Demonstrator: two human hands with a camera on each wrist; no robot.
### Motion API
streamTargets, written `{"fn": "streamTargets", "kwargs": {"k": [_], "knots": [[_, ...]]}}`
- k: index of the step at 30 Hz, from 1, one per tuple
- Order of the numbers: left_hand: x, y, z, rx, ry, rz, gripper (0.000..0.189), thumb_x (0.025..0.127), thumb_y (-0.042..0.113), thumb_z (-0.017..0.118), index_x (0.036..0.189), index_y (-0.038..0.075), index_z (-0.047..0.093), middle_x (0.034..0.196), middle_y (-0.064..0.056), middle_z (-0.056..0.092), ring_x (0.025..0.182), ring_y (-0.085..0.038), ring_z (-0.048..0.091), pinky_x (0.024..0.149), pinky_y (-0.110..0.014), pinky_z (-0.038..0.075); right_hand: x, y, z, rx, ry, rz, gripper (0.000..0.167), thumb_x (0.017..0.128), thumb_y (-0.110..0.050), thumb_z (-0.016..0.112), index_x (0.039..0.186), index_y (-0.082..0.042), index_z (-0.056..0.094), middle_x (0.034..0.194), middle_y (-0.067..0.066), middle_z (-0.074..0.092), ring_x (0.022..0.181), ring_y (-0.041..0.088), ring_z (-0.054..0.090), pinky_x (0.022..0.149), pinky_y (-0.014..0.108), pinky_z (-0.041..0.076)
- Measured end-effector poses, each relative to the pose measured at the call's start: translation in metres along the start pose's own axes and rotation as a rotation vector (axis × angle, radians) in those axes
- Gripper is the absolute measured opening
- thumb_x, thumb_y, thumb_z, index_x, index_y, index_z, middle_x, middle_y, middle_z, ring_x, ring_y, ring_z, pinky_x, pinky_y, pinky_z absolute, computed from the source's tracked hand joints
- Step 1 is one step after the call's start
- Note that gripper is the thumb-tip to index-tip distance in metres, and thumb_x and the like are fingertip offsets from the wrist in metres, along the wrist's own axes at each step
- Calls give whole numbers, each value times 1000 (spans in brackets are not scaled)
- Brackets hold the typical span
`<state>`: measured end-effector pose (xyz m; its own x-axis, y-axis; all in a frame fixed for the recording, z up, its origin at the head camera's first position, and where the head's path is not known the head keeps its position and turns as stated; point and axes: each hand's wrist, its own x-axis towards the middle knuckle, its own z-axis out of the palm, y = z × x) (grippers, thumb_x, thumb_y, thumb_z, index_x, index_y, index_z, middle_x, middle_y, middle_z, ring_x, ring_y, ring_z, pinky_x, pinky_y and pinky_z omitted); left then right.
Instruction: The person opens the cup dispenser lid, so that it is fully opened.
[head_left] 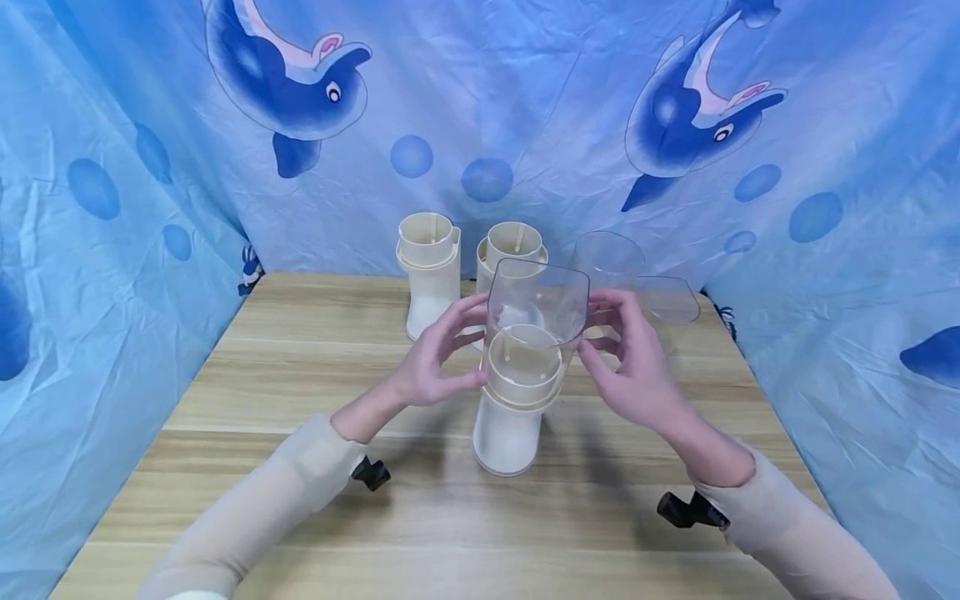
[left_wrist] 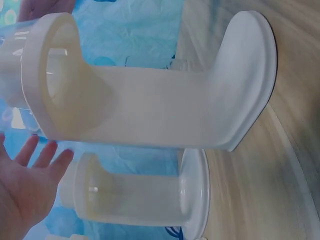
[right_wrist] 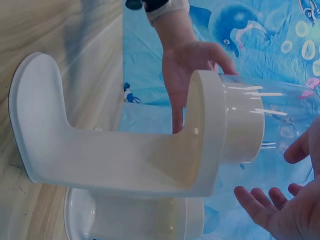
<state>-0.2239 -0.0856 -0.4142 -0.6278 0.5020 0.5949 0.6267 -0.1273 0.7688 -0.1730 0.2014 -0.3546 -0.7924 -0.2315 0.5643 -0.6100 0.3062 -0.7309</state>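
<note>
A clear, open-topped container (head_left: 538, 287) sits upright around the cream ring of a white stand (head_left: 506, 442) at the middle of the table. My left hand (head_left: 442, 354) is on the container's left side, thumb low near the ring and fingers farther back. On the opposite side is my right hand (head_left: 633, 367), its fingertips right at the clear wall. The left wrist view shows the left hand (left_wrist: 30, 187) with fingers spread beside the ring. In the right wrist view, the right hand (right_wrist: 285, 215) has loosely bent fingers around the container without gripping it.
Behind stand two more white stands, one at the left (head_left: 431, 292) and one partly hidden behind the container (head_left: 517, 237). Two clear containers, one upright (head_left: 611, 254) and one beside it (head_left: 667, 300), are at the back right. A blue dolphin curtain (head_left: 480, 100) surrounds the wooden table (head_left: 315, 383).
</note>
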Motion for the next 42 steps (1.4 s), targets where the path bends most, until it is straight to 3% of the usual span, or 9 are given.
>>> {"fn": "streamTargets", "kwargs": {"k": [3,9,15,22,28,30,33,38,42], "knots": [[0,0,3,9,-2,-12,97,80,-4,84,161,2,31,153,-26,53,140,-27,56,113,-51,55,-1,-1,2,-3,-2,14,59,85,22,59,141,9,43,133,19,59,112,7,65,81,17,61],[-2,3,9,96,83,-20,103,74,-3,90,159,9,34,148,-19,57,135,-25,59,107,-47,59,3,3,3,9,-17,21,59,87,22,56,144,9,43,135,22,60,116,4,64,80,17,61],[2,3,8,56,71,10,105,73,-8,87,160,5,31,151,-21,56,136,-26,59,110,-53,57,3,3,2,-61,1,38,50,92,16,60,139,4,49,132,16,63,110,3,65,82,15,61],[0,0,15,99,94,37,111,70,-1,93,160,5,29,145,-21,58,135,-26,61,107,-52,59,4,4,2,26,-14,13,51,88,24,51,137,12,45,127,18,60,111,4,66,82,18,62],[-4,-7,24,193,118,-52,131,56,13,104,163,17,27,148,-13,58,139,-29,58,107,-48,58,24,-14,-13,39,43,-84,41,98,9,49,139,14,50,133,28,61,110,13,68,83,19,60],[-6,-9,29,231,136,-86,134,52,18,106,162,20,29,146,-11,60,137,-27,59,105,-47,59,35,-25,-18,-23,22,-103,42,101,-2,54,142,8,53,139,24,62,114,18,68,86,21,61],[-7,-11,35,263,176,-106,135,49,22,108,161,20,32,139,-9,63,131,-24,62,101,-44,61,48,-44,-19,-186,-76,-91,50,100,-18,65,147,-6,56,145,13,61,120,24,67,92,32,63],[-8,-12,42,287,203,-93,139,45,23,108,161,17,31,132,-8,65,124,-22,62,98,-40,62,62,-65,-11,-450,-267,-76,75,88,-46,82,152,-19,54,143,7,58,119,24,59,94,47,57],[-8,-12,45,285,204,-96,141,44,24,109,161,15,30,134,-6,65,125,-22,62,99,-40,61,65,-67,-5,-542,-365,-76,92,78,-60,88,153,-23,52,143,5,57,123,24,58,95,48,55]]}}
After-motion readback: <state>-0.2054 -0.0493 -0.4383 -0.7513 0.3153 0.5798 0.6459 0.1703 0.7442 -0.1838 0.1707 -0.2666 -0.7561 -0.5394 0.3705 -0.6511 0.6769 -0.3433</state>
